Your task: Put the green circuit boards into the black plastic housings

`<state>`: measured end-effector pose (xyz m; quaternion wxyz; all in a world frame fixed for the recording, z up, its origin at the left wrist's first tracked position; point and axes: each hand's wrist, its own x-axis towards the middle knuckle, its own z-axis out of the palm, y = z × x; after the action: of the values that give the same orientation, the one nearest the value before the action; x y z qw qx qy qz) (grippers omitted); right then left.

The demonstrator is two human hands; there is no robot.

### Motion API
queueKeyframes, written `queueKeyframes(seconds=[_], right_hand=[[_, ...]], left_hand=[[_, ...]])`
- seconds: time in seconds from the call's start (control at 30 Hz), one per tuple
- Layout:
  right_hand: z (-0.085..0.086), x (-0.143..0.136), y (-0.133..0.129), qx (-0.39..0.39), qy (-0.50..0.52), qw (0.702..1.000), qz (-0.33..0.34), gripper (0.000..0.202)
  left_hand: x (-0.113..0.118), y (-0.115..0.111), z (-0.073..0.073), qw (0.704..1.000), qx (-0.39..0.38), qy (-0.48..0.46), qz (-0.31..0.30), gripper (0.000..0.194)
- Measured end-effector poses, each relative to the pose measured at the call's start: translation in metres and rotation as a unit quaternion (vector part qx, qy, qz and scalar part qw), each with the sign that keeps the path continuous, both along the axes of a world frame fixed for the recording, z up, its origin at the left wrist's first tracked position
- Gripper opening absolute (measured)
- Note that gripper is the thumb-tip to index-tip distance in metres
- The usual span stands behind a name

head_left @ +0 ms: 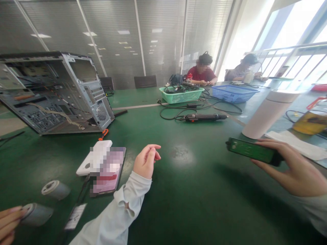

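Observation:
My right hand (298, 166) grips a small rectangular block with a green circuit-board face (251, 150) and dark edges, thumb below and fingers above. It is held over the table at the right; its exact kind I cannot make out. Over the middle of the table is my left hand (145, 161), its fingers curled and the thumb pressed against them, with nothing visible in it. Nearest to it lies a phone (117, 166) with a pinkish screen, beside a white boxy device (88, 161) with a dark cable.
An open computer case (84, 85) stands at the left. At lower left, another person's hand (10, 221) touches a metal cylinder (38, 214); another cylinder (56, 189) lies behind. Farther off are an electric screwdriver (204, 117), green basket (182, 97), blue basket (232, 95) and pale bottle (268, 114).

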<state>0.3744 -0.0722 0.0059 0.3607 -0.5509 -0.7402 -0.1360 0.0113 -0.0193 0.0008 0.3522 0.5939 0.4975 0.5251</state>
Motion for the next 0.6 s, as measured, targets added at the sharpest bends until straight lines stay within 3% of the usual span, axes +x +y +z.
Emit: queueKeyframes(seconds=[0.17,0.33,0.47,0.6], right_hand=[[0.007,-0.101,0.021,0.037,0.008,0.983,0.182,0.03],[0.0,-0.17,0.034,0.026,0.015,0.949,0.313,0.028],[-0.008,-0.193,0.043,-0.027,0.097,0.939,0.328,0.029],[-0.017,-0.19,0.049,-0.121,0.21,0.925,0.292,0.034]], left_hand=[[0.0,0.001,-0.003,1.0,0.0,0.0,0.001,0.03],[-0.003,0.006,-0.007,0.997,-0.005,-0.078,0.026,0.037],[-0.011,0.018,-0.012,0.988,-0.039,-0.142,0.053,0.039],[-0.012,0.021,-0.013,0.987,-0.071,-0.135,0.05,0.037]])
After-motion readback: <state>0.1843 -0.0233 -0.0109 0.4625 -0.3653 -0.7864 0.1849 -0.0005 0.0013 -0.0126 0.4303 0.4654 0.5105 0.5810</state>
